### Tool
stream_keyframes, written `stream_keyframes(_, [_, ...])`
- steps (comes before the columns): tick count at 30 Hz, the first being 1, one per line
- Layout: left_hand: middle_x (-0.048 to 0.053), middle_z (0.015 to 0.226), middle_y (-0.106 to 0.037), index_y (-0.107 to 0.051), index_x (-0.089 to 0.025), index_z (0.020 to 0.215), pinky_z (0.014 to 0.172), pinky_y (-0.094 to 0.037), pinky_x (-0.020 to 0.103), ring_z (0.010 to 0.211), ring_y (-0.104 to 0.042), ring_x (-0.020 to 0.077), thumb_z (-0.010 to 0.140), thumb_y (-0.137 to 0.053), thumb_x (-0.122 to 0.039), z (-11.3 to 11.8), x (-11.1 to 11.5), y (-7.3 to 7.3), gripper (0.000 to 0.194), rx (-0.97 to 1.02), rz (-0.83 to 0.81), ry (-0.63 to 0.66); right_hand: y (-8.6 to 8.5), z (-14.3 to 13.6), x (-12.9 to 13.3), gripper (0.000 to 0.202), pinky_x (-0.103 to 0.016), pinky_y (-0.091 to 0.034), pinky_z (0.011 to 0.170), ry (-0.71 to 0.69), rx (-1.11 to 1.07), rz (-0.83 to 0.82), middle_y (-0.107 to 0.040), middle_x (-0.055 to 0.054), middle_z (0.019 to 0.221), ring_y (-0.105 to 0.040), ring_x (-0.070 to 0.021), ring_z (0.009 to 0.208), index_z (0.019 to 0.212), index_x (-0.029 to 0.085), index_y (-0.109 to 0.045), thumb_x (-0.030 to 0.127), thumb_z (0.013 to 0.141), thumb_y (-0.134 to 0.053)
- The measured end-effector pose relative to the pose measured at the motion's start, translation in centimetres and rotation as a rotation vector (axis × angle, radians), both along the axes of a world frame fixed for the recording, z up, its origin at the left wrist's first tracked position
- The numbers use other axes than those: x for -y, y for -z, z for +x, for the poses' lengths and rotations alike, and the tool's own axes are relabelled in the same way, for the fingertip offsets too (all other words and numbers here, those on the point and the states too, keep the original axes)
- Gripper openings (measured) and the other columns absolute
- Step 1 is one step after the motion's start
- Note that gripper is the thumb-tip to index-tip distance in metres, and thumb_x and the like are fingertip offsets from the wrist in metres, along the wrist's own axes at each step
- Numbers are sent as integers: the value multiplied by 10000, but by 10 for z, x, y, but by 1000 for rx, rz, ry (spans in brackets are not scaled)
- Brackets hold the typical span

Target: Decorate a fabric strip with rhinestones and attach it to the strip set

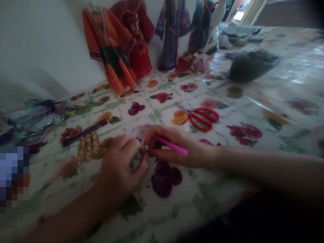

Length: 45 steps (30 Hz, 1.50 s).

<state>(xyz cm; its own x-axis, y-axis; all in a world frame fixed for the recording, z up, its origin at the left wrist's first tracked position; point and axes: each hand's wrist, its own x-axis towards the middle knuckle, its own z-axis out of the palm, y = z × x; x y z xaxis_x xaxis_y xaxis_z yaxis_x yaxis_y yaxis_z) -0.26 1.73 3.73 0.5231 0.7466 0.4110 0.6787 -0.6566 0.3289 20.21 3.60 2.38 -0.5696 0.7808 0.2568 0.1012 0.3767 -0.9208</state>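
From the head view, the right hand [188, 142] grips one pink stick [174, 147], its long axis slanting, free end toward the right forearm. The left hand [117, 168] pinches narrowly at the right fingertips; whether on anything, I cannot tell. One scissors [196, 110], three patterned strips [88, 147], four gowns [115, 55] along the wall [37, 37]; open cloth [157, 211] stretches nearer.

Operator: Which markings are legible?

Technician: One partial marking: pale capitals [230, 5] on the dark strip [227, 13] at the upper edge, right of centre. The final letters appear to be "FT"; remainder unreadable.
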Motion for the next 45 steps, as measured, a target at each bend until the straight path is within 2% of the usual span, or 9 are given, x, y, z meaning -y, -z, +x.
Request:
stream_keyframes(11, [40, 858, -585, -568, -217, 825, 740, -484, 435, 831, -598, 237, 846, -549, -147, 1, 0, 0, 75, 21, 31, 18, 0, -1, 0, 179, -264, -525, 721, -8, -6, -35, -658, -13, 913, -629, -140, 810, 1010, 167, -583, 117, 852, -652])
stream_keyframes(21, [67, 821, -602, -599, -193, 833, 716, -482, 477, 803, -579, 267, 827, -581, -126, -3, -2, 4, 70, -112, 206, 90, -2, 1, -5, 197, -275, -518, 745, -73, -72, -186, -649, -25, 948, -615, -141, 828, 1011, 153, -592, 95, 834, -655])
stream_keyframes(25, [69, 810, -609, -601, -194, 823, 730, -490, 477, 798, -591, 266, 827, -590, -140, -4, -3, 3, 55, -120, 211, 98, -2, 1, -5, 175, -263, -513, 737, -83, -95, -253, -636, -12, 903, -603, -131, 811, 990, 150, -590, 103, 837, -659])
stream_keyframes(31, [67, 794, -594, -592, -184, 803, 713, -496, 480, 787, -578, 263, 839, -577, -137, -3, -2, 2, 60, -117, 196, 94, -2, 0, -4, 180, -249, -501, 706, -79, -74, -202, -616, -10, 923, -584, -126, 808, 979, 160, -585, 95, 829, -658])
stream_keyframes(37, [72, 802, -602, -589, -187, 786, 696, -498, 479, 776, -581, 265, 828, -588, -132, -4, -3, 3, 69, -126, 220, 114, -2, 1, -4, 166, -247, -505, 715, -94, -55, -226, -630, -14, 933, -591, -126, 818, 988, 161, -586, 130, 843, -661])
stream_keyframes(45, [82, 867, -645, -601, -215, 870, 688, -492, 512, 776, -570, 284, 817, -592, -154, -8, -2, 1, 82, -210, 243, 151, -3, 3, -5, 175, -253, -504, 708, -132, -75, -300, -625, -14, 923, -586, -124, 810, 1013, 158, -584, 115, 854, -643])
